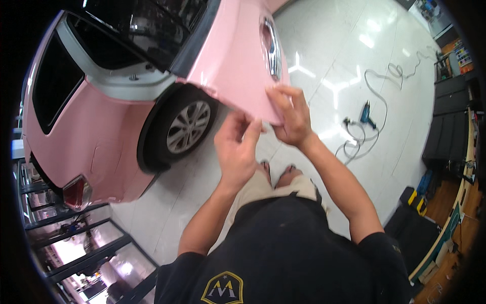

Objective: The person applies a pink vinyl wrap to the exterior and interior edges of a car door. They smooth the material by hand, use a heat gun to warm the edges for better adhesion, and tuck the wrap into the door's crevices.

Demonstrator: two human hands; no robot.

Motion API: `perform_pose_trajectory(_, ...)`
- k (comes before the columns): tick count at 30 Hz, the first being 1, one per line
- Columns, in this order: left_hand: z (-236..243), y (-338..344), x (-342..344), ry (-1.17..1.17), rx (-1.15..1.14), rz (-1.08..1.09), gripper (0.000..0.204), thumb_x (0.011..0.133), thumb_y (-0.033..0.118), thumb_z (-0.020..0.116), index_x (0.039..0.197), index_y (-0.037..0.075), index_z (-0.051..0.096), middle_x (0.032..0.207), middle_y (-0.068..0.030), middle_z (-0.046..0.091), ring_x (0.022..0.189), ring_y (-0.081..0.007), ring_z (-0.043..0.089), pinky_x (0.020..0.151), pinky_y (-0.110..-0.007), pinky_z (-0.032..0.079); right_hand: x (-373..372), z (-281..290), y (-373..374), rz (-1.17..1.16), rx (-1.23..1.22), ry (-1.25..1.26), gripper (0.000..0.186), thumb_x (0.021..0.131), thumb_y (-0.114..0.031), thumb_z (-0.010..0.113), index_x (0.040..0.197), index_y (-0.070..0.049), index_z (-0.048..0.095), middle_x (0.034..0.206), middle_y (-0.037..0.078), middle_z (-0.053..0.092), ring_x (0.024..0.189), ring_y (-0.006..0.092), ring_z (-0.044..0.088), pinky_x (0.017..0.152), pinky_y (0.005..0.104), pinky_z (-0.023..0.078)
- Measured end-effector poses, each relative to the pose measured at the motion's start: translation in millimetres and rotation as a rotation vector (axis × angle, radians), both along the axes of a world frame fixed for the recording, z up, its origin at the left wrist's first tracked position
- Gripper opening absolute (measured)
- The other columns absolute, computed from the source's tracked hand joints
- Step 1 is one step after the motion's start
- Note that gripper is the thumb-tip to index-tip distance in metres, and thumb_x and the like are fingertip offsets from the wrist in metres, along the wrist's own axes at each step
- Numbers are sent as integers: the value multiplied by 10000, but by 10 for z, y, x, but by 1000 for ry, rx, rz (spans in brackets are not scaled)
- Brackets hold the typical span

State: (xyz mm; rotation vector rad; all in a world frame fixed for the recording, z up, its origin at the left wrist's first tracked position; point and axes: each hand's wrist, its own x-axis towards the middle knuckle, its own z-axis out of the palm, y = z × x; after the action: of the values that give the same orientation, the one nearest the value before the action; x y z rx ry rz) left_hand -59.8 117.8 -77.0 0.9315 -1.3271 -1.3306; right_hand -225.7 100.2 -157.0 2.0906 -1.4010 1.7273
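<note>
An open pink car door (235,61) with a chrome handle (273,50) reaches toward me. My right hand (291,114) is wrapped round its lower outer corner, fingertips pressed on the pink surface. Just to its left, my left hand (238,149) is closed at the bottom edge of that corner, thumb raised against the edge and fingers curled, partly hidden. I cannot make out whether a loose edge of pink covering is between those fingers. Behind the door are the rear wheel (188,126) and the pink rear body (106,152) with its tail light (76,192).
A teal heat gun (368,114) lies on the glossy tiled floor (324,66) at the right, among looping cords (382,93). Black cabinets (445,126), a wooden bench edge and a yellow-and-black case (414,200) line the right side. Dark metal-framed racks (76,263) stand at lower left.
</note>
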Motion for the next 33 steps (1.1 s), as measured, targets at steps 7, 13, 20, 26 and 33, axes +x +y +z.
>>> perform_pose_trajectory(7, -209, -532, 178, -198, -802, -55, 214, 844, 31, 817, 986, -16, 663, 918, -114, 687, 772, -181, 624, 704, -275, 496, -165, 82, -189, 4, -252, 176, 577, 700, -83, 813, 1249, 57, 704, 1076, 191, 664, 914, 328, 675, 738, 372, 574)
perform_pose_trajectory(13, -257, -1140, 375, -267, -1746, 69, 306, 903, 3, 768, 1152, -44, 594, 1041, -139, 650, 921, -165, 630, 825, -279, 529, -142, -42, -234, -11, -458, 228, 499, 821, -91, 789, 1278, 80, 681, 982, 184, 674, 789, 294, 671, 678, 356, 560)
perform_pose_trajectory(20, -8, -1371, 147, -170, -2141, 300, 218, 890, 108, 797, 1107, 95, 807, 991, -51, 660, 810, -161, 623, 695, -289, 497, -151, -195, -411, -27, -529, 182, 291, 1026, -252, 651, 1171, -15, 740, 836, 86, 621, 756, 177, 615, 684, 301, 471)
perform_pose_trajectory(26, 155, -1240, 197, -368, -2367, 262, 249, 799, 61, 842, 1040, 120, 817, 957, -27, 644, 786, -114, 616, 653, -272, 487, -140, -252, -406, 16, -586, 127, 306, 1010, -251, 648, 1227, -59, 745, 799, 98, 636, 730, 217, 626, 698, 377, 477)
perform_pose_trajectory(33, 535, -1090, 188, -518, -2958, 417, 110, 801, 136, 761, 906, 164, 746, 892, 13, 640, 781, -159, 642, 669, -301, 492, -214, -238, -388, -37, -609, 154, 284, 1021, -219, 628, 1215, -48, 746, 823, 116, 664, 738, 223, 632, 692, 373, 475)
